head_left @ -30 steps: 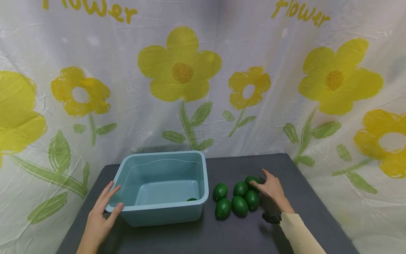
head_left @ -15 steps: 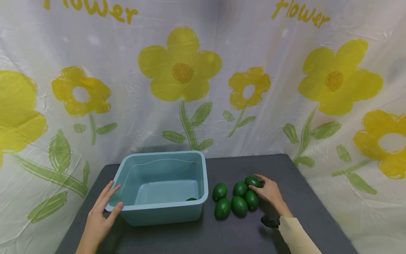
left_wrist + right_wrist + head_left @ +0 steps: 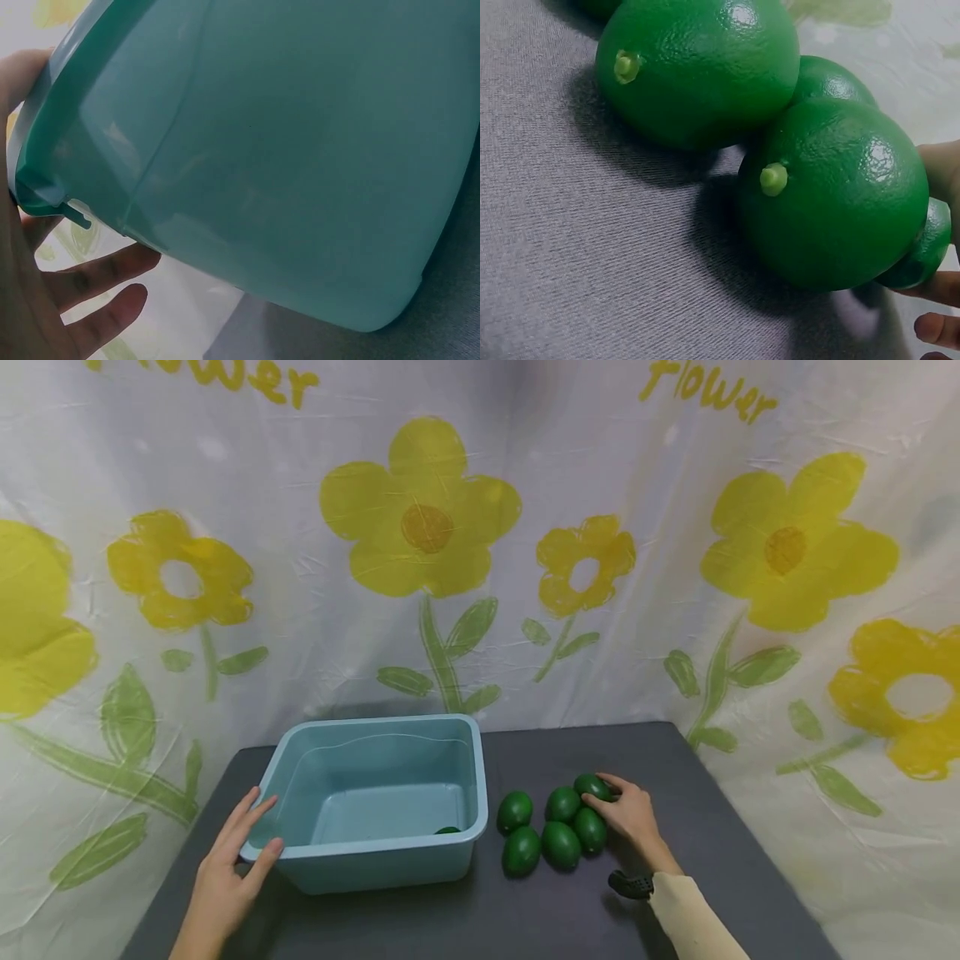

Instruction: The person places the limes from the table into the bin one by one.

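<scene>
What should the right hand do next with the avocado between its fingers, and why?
I'd probably lift the farthest avocado straight up, since the right hand pinches it, two avocados crowd its near side, and the blue tub stands open.

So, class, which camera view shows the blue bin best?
The head view: the blue bin fits in frame, inside and outside both showing. The left wrist view gives a cropped close-up of its outside by the left hand; the right wrist view shows none.
</scene>
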Demonstrator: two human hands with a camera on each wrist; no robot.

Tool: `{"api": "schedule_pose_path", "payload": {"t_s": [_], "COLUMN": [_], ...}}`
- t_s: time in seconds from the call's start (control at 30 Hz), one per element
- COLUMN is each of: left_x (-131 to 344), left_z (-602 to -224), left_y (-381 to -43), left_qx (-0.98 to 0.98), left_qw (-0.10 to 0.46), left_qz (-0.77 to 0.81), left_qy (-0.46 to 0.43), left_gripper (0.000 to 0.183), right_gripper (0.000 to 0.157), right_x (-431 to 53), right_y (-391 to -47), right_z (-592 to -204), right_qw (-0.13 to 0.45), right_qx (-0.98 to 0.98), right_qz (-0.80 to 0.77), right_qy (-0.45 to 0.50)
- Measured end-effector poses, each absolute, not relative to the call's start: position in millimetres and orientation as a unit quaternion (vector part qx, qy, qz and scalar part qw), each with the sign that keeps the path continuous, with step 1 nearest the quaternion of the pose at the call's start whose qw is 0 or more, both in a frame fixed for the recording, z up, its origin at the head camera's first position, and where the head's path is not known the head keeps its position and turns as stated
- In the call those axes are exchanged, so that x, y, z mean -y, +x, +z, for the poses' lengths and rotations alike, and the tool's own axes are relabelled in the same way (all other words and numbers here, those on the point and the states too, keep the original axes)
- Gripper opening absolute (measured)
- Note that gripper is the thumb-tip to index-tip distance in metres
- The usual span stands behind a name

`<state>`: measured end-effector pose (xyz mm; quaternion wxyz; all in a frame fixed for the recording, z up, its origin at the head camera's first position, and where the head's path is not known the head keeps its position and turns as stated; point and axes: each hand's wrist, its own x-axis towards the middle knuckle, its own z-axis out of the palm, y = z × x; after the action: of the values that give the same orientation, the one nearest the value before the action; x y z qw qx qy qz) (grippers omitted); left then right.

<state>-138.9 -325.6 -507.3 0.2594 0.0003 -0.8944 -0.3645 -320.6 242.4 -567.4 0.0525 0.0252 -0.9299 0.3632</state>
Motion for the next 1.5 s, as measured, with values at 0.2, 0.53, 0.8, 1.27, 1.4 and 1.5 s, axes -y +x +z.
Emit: {"api": "schedule_pose_path", "payload": {"t_s": [0.2,0.53,0.8,1.27,1.4,1.5], "left_x": [324,324,323,324,324,324], "left_z": [-506,-501,-498,-503,-504,-505], "left_y": [-141,-134,-136,-133,-133,-133], "left_qx": [0.889,0.891,0.890,0.895,0.895,0.895], "left_qw": [0.265,0.254,0.249,0.236,0.236,0.237], "left_qz": [-0.375,-0.376,-0.381,-0.379,-0.378,-0.379], "left_qy": [-0.001,0.013,0.002,0.011,0.011,0.010], "left_gripper": [0.056,0.056,0.055,0.056,0.056,0.055], "right_gripper": [0.061,0.063,0.064,0.061,0.059,0.056], "right_x": [-246,-242,-241,-219,-209,-201], "right_y": [-319,-322,-319,-323,-322,-322], "right_z": [-569,-565,-553,-522,-507,-493], "right_qw": [0.059,0.078,0.111,0.149,0.167,0.184], "right_qx": [0.925,0.915,0.907,0.896,0.891,0.885], "right_qz": [0.376,0.396,0.407,0.416,0.417,0.419], "right_qy": [0.005,0.008,0.021,0.050,0.069,0.080]}}
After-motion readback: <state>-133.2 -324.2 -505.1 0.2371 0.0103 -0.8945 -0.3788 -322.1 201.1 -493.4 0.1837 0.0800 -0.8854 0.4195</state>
